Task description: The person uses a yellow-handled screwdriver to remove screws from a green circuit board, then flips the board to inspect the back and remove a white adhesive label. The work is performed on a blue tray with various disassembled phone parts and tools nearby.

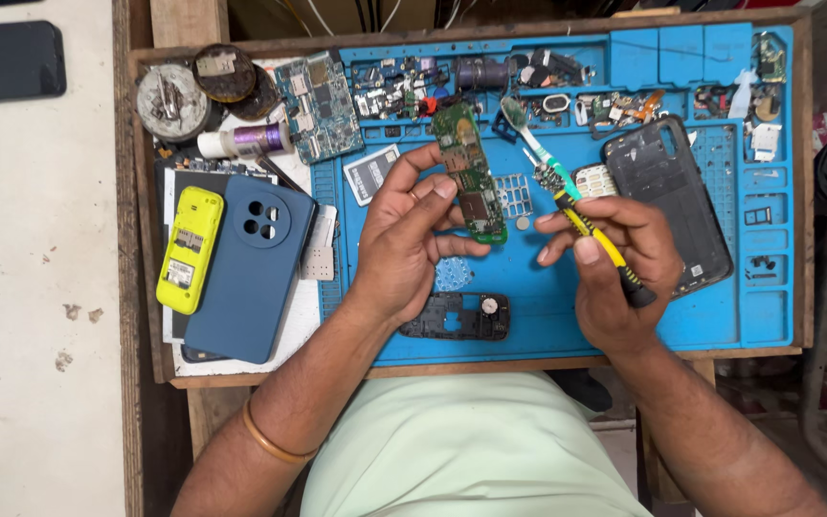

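My left hand [404, 239] holds a narrow green circuit board [468, 168] upright above the blue work mat [538, 297]. My right hand [614, 263] grips a yellow-and-black screwdriver [597, 239], its tip pointing up-left toward the board, a little apart from it. A green-and-white toothbrush [525, 134] lies on the mat just beyond the screwdriver's tip. Below my hands a black phone frame [457, 316] lies flat on the mat.
A dark blue phone [251, 268] with a round camera ring and a yellow phone shell [189, 249] lie at the left. A black phone back cover [667, 196] lies at the right. Small parts, another circuit board [318, 107] and round tins [174, 101] crowd the far edge.
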